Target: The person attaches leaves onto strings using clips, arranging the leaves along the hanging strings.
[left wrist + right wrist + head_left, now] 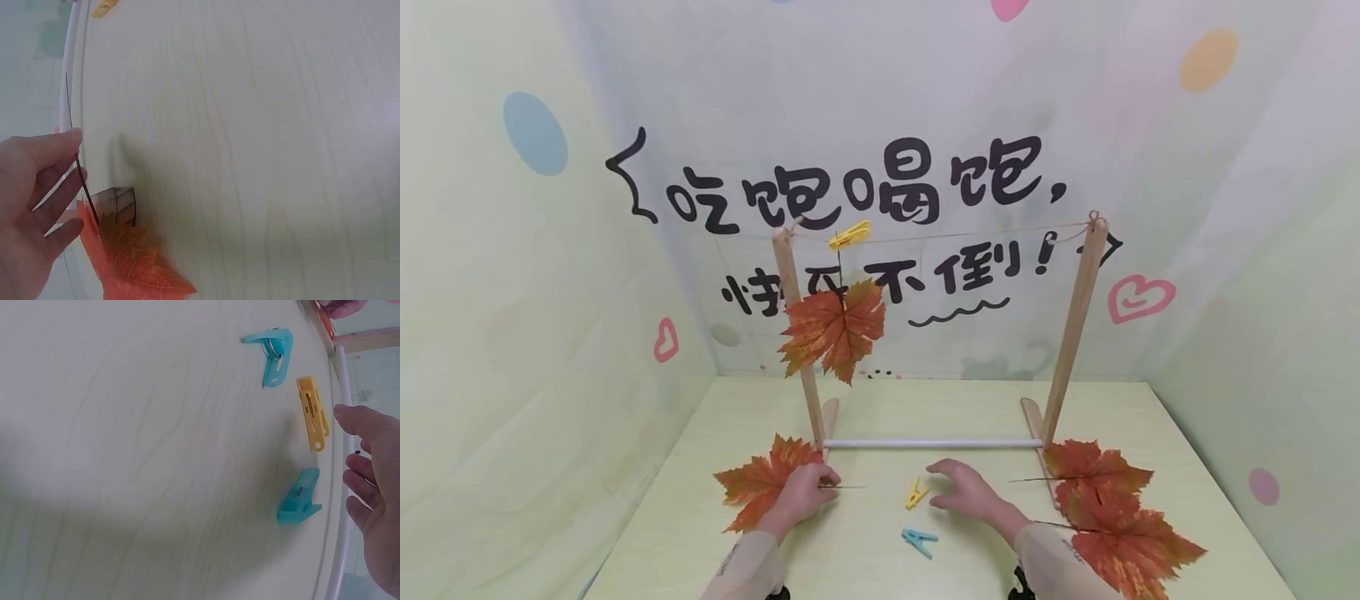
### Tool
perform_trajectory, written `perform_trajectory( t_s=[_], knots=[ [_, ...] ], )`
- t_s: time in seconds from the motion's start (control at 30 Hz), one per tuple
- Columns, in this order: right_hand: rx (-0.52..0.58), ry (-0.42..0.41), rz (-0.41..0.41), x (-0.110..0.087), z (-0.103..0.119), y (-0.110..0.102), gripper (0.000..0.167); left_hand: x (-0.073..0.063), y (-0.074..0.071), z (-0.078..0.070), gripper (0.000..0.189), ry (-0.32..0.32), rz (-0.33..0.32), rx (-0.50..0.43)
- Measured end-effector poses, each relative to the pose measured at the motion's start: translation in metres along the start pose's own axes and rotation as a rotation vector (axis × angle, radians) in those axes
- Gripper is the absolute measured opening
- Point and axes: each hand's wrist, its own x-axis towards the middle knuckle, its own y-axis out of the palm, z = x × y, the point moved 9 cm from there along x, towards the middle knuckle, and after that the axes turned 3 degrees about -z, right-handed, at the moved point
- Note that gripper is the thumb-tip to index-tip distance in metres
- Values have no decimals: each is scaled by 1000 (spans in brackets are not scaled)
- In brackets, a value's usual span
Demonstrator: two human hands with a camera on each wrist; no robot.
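Observation:
My left hand [808, 493] pinches the thin dark stem of an orange-red maple leaf [758, 483] between thumb and fingertip. In the left wrist view, the leaf's blade [147, 272] lies below the fingers, partly cut off by the frame. My right hand [966, 490] holds nothing; its fingers are spread and loosely bent over the table. Beside its thumb is a yellow clothespin [312, 414], apart from the hand. One teal clothespin [919, 542] lies nearer me. A second teal clothespin [300, 497] shows in the right wrist view near the fingers.
A wooden frame with two posts [1077, 333] and a white crossbar [932, 443] stands behind the hands. From its string [962, 235], a yellow clothespin [850, 236] holds a maple leaf [838, 329]. At right, more maple leaves [1131, 542] overlap beside my right forearm.

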Motion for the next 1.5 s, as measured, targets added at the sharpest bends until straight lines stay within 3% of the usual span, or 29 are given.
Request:
perform_trajectory(
  t_s=[0.23, 0.43, 0.8, 0.97, 1.23, 1.5],
  knots=[
    [-40, -6, 13, 4, 1, 15, 42, 0, 0, 0, 8, 34, -21, 53],
    [-80, 9, 25, 6, -3, 23, 41, 0, 0, 7, 8, 18, -41, 84],
    [-95, -12, 37, 8, -4, 34, 37, 0, 3, 6, 8, 37, -28, 96],
    [-148, -38, 16, 8, 1, 34, 29, 0, 2, 5, 8, 39, -22, 95],
    [-185, -10, 32, 9, 1, 35, 23, 2, 1, 5, 10, 26, -20, 96],
    [-180, -5, 47, 9, 2, 30, 22, 4, -3, -3, 11, 65, -16, 105]
  ],
)
